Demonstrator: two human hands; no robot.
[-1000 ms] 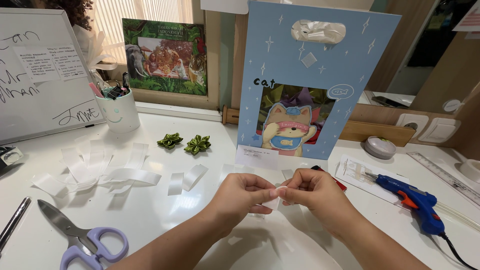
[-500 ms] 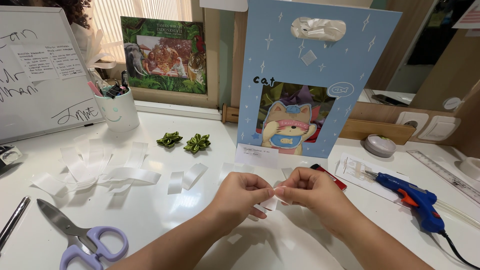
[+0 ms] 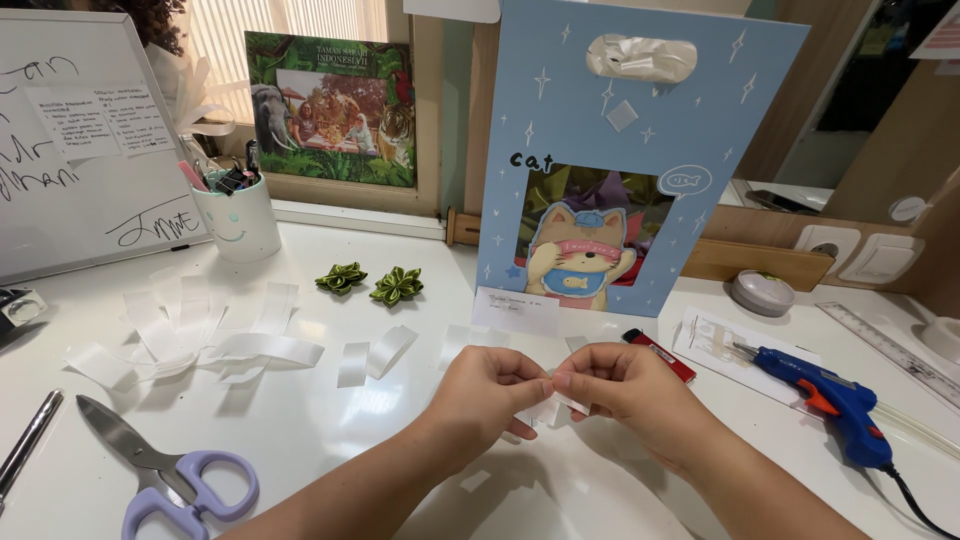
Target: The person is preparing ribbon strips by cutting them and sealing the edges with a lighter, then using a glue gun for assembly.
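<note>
Near the table's front edge, the left hand and right hand are pinching a small white ribbon piece between closed fingertips; a tall blue gift bag with a white rectangular label is standing just behind, blue glue gun lying toward the right edge

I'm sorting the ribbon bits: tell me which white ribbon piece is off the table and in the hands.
The small folded white ribbon piece, pinched between the left hand and right hand. The other white ribbon strips lie flat on the table, untouched.
</note>
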